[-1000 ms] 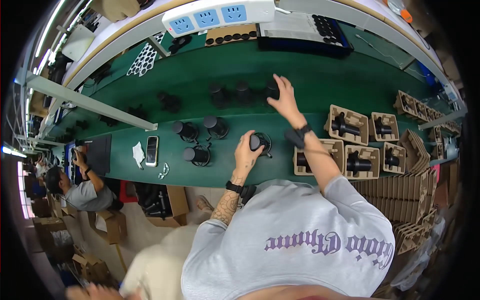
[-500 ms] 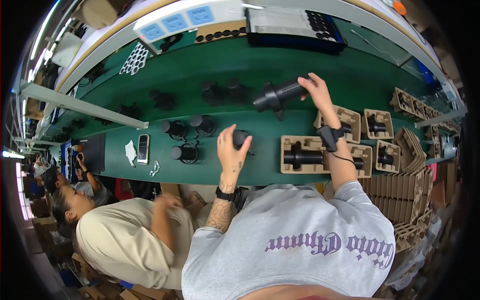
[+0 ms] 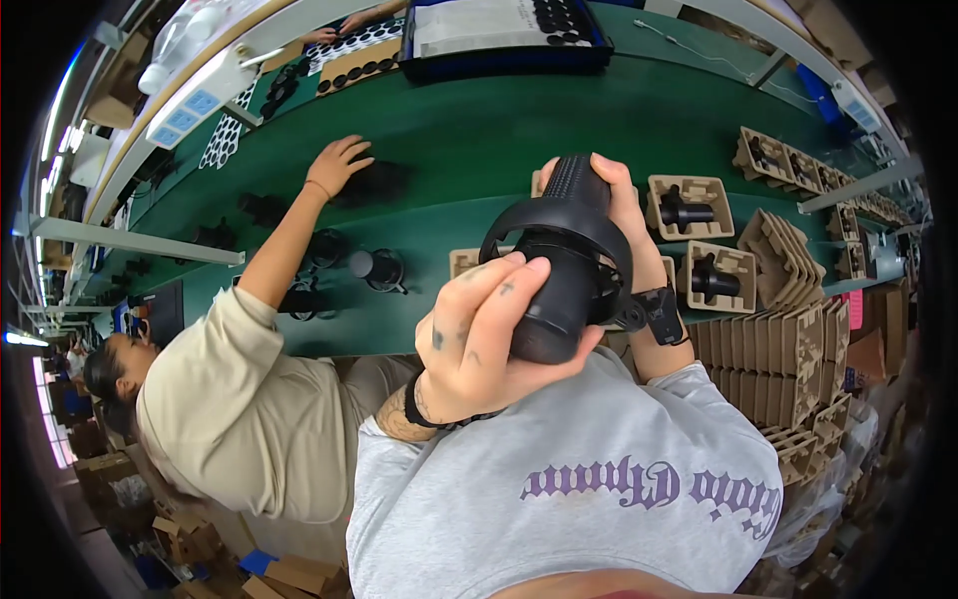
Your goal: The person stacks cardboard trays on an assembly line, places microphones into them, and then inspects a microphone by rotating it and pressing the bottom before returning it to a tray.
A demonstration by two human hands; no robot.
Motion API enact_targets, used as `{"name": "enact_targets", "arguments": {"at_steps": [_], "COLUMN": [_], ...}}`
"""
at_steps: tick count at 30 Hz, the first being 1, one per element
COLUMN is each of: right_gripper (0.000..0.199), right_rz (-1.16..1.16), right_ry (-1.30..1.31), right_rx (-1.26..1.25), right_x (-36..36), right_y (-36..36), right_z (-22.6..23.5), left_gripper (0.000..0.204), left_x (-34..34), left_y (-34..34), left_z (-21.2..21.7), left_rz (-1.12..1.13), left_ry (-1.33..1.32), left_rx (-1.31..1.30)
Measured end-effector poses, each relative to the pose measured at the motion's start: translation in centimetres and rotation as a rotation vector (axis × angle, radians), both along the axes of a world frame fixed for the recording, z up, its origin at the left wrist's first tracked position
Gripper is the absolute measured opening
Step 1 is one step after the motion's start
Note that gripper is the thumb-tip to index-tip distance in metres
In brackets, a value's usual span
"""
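Note:
Close in front of my chest I hold a black cylindrical device [image 3: 551,299] with a wide curved collar and a ribbed upper end. My left hand [image 3: 469,334] is closed around its smooth lower cylinder, fingers on the near side and thumb beneath. Around the ribbed end wraps my right hand [image 3: 624,205], partly hidden behind the device. Behind my hands, a pulp tray [image 3: 464,262] shows only at its edge. To the left on the green bench stands a similar black device [image 3: 377,268].
A co-worker's hand [image 3: 339,165] reaches over the bench toward blurred dark devices. At right are filled pulp trays [image 3: 726,225], nested trays [image 3: 783,260] and a tall tray stack [image 3: 748,369]. A black-rimmed box [image 3: 507,68] sits at the back. A slanted post [image 3: 130,240] crosses the left.
The ribbed device has come from over the bench toward my chest. My left hand has left another device and joined the right on this one. The co-worker's arm now stretches across the bench.

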State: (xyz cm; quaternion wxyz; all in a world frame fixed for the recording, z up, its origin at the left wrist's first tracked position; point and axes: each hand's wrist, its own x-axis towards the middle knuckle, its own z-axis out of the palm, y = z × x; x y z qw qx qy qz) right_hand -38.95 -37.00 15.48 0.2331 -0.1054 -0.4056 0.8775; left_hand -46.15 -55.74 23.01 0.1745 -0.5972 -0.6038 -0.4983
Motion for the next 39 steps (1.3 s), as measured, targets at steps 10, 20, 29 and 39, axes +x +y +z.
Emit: {"name": "enact_targets", "arguments": {"at_steps": [10,20,29,39], "right_gripper": [0.046,0.048,0.049,0.045], "right_rz": [0.046,0.189,0.256,0.274], "right_ry": [0.054,0.267,0.312,0.363], "right_rx": [0.147,0.015,-0.043,-0.088], "right_x": [4.8,6.2,5.8,6.0], "right_y": [2.3,2.3,1.6,2.2], "right_z": [2.5,2.3,2.7,2.0], "left_gripper": [0.057,0.03,0.021,0.027], "left_x": [5.2,6.6,9.4,10.7], "left_y": [1.7,2.0,0.4,1.1], "left_z": [1.6,2.7,4.3,7.0], "left_rz": [0.053,-0.125,0.014,-0.171], "left_ry": [0.208,0.553,0.769,1.245], "left_rx": [0.081,0.137,-0.089,-0.356]}}
